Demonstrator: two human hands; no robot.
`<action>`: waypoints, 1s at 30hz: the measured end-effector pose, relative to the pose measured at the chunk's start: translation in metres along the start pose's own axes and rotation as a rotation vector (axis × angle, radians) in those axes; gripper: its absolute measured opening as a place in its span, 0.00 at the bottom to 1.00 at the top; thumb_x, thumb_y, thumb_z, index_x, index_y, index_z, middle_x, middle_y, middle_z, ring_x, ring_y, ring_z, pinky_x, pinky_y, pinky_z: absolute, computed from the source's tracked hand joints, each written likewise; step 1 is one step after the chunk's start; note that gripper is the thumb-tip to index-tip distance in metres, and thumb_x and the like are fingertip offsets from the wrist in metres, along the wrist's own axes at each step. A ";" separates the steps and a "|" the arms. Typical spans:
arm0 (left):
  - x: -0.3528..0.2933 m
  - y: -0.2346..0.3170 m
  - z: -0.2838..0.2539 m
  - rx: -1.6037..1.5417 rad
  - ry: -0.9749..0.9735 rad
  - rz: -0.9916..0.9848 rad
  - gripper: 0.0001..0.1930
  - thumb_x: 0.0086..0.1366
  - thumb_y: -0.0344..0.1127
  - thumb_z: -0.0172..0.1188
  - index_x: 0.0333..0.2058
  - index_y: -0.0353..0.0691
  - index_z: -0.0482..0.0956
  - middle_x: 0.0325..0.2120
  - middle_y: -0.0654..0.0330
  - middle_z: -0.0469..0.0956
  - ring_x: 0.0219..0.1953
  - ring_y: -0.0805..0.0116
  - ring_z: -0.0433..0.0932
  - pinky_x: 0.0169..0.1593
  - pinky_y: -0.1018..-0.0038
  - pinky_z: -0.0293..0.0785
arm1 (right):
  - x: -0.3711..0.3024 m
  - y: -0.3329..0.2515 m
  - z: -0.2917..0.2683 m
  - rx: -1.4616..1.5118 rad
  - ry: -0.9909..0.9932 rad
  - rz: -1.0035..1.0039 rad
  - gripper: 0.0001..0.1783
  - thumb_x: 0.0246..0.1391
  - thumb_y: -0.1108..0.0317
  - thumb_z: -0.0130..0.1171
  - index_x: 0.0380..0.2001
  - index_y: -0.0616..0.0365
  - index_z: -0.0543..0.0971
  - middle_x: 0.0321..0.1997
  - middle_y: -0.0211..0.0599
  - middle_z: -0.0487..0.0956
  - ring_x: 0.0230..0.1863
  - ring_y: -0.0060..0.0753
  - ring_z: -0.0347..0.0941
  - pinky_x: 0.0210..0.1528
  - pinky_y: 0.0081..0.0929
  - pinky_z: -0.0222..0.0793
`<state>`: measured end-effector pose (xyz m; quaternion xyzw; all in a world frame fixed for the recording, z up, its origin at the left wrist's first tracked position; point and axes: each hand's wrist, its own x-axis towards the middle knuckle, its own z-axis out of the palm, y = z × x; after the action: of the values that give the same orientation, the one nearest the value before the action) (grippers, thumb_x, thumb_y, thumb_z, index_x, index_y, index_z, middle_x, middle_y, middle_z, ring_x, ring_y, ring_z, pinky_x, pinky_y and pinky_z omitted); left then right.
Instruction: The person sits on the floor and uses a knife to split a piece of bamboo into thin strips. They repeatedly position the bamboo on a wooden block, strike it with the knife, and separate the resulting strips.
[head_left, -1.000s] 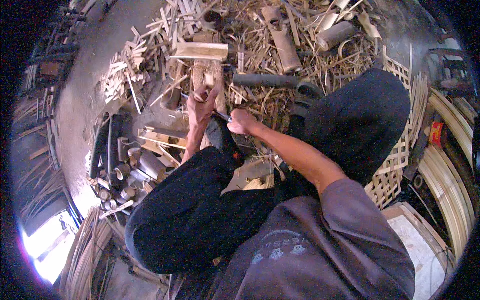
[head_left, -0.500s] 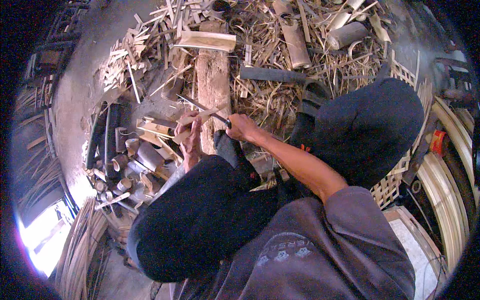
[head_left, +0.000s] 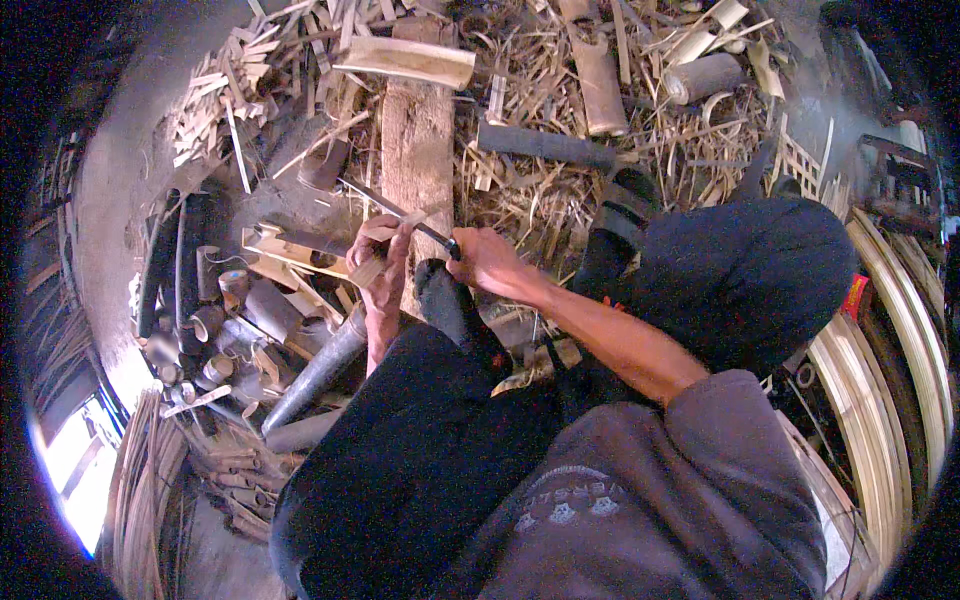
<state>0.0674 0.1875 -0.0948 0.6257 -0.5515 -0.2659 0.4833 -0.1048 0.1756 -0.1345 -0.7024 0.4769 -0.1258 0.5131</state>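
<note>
The person's right hand (head_left: 486, 263) grips a knife (head_left: 384, 205) across the plank's (head_left: 418, 140) left edge; the left hand (head_left: 382, 275) pinches a bamboo strip (head_left: 367, 271).

The knife (head_left: 385, 205), slim grey blade and dark handle, slants across the short, pale strip (head_left: 369, 271), partly hidden.
</note>
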 end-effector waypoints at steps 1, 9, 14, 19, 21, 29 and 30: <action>-0.006 0.004 -0.001 0.040 0.000 -0.078 0.05 0.57 0.26 0.64 0.30 0.34 0.76 0.28 0.60 0.78 0.28 0.75 0.74 0.33 0.78 0.71 | -0.005 -0.006 -0.002 0.022 -0.006 0.002 0.16 0.45 0.60 0.59 0.31 0.62 0.74 0.27 0.52 0.76 0.31 0.59 0.73 0.32 0.46 0.66; 0.003 -0.007 -0.006 -0.054 0.076 -0.249 0.06 0.59 0.31 0.62 0.32 0.35 0.78 0.29 0.60 0.78 0.31 0.72 0.75 0.34 0.76 0.72 | 0.018 0.061 0.007 0.815 -0.532 0.571 0.15 0.46 0.60 0.56 0.33 0.60 0.77 0.27 0.52 0.78 0.25 0.51 0.75 0.30 0.44 0.69; -0.007 -0.036 -0.015 -0.434 0.085 -0.273 0.20 0.62 0.37 0.59 0.50 0.36 0.68 0.23 0.64 0.72 0.20 0.79 0.67 0.24 0.82 0.65 | 0.013 0.054 0.006 0.030 -0.179 0.189 0.18 0.43 0.56 0.56 0.28 0.62 0.78 0.26 0.52 0.78 0.27 0.53 0.74 0.32 0.43 0.67; 0.024 -0.038 -0.013 -0.606 0.336 -0.169 0.22 0.65 0.37 0.50 0.54 0.37 0.59 0.20 0.61 0.68 0.20 0.75 0.65 0.25 0.80 0.66 | 0.021 0.016 -0.051 -0.006 -0.001 0.027 0.17 0.49 0.58 0.56 0.34 0.62 0.77 0.27 0.52 0.78 0.31 0.48 0.76 0.37 0.41 0.69; 0.027 -0.015 -0.003 -0.747 0.448 -0.254 0.19 0.67 0.39 0.44 0.52 0.37 0.60 0.21 0.59 0.68 0.20 0.72 0.65 0.28 0.76 0.68 | 0.014 0.000 -0.069 -0.023 0.182 0.125 0.21 0.51 0.54 0.57 0.32 0.65 0.76 0.25 0.54 0.78 0.29 0.50 0.76 0.35 0.43 0.70; -0.041 0.005 -0.012 0.009 0.324 -0.367 0.23 0.71 0.48 0.37 0.44 0.30 0.69 0.32 0.47 0.76 0.31 0.59 0.78 0.37 0.65 0.76 | -0.066 0.018 -0.030 -0.128 0.047 0.244 0.29 0.58 0.42 0.45 0.36 0.61 0.76 0.26 0.59 0.77 0.31 0.62 0.75 0.34 0.49 0.70; -0.048 0.003 0.004 -0.071 0.356 -0.409 0.23 0.71 0.48 0.37 0.44 0.30 0.69 0.32 0.47 0.76 0.31 0.59 0.78 0.37 0.65 0.76 | -0.069 0.011 -0.027 -0.102 0.024 0.225 0.29 0.58 0.42 0.46 0.34 0.62 0.75 0.26 0.58 0.77 0.31 0.62 0.75 0.34 0.51 0.70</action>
<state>0.0502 0.2320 -0.1030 0.7435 -0.3105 -0.2632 0.5307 -0.1640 0.2137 -0.1100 -0.6679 0.5647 -0.0517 0.4820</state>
